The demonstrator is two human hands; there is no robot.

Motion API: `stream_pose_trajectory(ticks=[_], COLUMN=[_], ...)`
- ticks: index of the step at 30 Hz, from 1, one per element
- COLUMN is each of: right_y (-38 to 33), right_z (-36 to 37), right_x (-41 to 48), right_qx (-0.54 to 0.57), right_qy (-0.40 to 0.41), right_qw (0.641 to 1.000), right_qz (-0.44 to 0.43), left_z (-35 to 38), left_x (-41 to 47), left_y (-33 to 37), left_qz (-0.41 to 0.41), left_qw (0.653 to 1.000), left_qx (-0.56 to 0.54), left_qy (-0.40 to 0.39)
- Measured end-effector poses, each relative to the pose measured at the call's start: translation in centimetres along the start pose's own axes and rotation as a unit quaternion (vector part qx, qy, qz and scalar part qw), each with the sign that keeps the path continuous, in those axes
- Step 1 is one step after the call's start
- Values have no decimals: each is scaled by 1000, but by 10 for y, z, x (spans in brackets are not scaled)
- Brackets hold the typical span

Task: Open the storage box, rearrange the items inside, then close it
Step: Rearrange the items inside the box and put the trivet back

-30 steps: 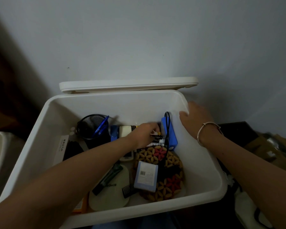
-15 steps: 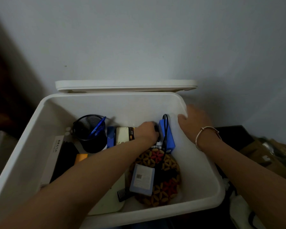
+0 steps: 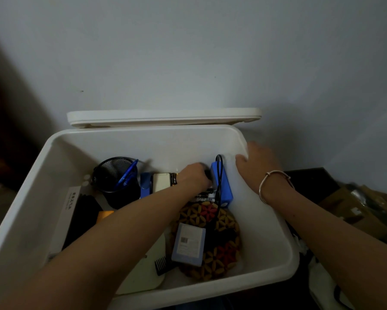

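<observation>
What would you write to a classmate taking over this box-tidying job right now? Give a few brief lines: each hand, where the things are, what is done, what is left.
Left hand: deep in the storage box, fingers curled down among small items beside the blue power bank; whether its grip holds anything is hidden.
Right hand: holds the box's right rim, thumb inside.
Lid: off the opening, up behind the box.
Mesh pen cup: stands back left.
Done: box opened.
Left: finish rearranging, then close the lid.
</observation>
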State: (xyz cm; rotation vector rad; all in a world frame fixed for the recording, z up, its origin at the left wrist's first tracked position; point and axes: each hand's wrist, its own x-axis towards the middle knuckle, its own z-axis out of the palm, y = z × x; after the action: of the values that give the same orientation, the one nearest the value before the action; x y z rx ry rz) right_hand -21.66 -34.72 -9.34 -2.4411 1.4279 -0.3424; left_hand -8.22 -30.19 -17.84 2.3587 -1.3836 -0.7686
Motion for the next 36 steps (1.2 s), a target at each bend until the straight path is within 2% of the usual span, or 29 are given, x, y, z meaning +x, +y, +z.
stream_pose_trajectory(ticks=[3,7,10,16,26,32,36], right_y=[0,0,0,1,0,1,0], right_z=[0,0,0,0,0,1,0], right_x=[-1,-1,-1,-1,0,-1,0], right_qx=[0,-9,-3,4,-4,3,-4], right_qy=[0,-1,3,3,2,-2,-4], right_qw=[1000,1000,1000,1000,1000,1000,1000], right_qz=[-1,-3,-2,-1,3,2,8], left_z=[-3,-12,-17,-19,-11,-11,-13], left_x=[0,-3,-4,-11,-10,-9,-11], left_y=[-6,-18,-28,-45,-37,-40,-46], left_qz=[21,98,122,158,225,222,249], left_qw=[1000,983,967,965,927,944,940], left_qx=[13,158,224,203,300,243,230], left_qy=[9,3,-5,-45,22,34,38])
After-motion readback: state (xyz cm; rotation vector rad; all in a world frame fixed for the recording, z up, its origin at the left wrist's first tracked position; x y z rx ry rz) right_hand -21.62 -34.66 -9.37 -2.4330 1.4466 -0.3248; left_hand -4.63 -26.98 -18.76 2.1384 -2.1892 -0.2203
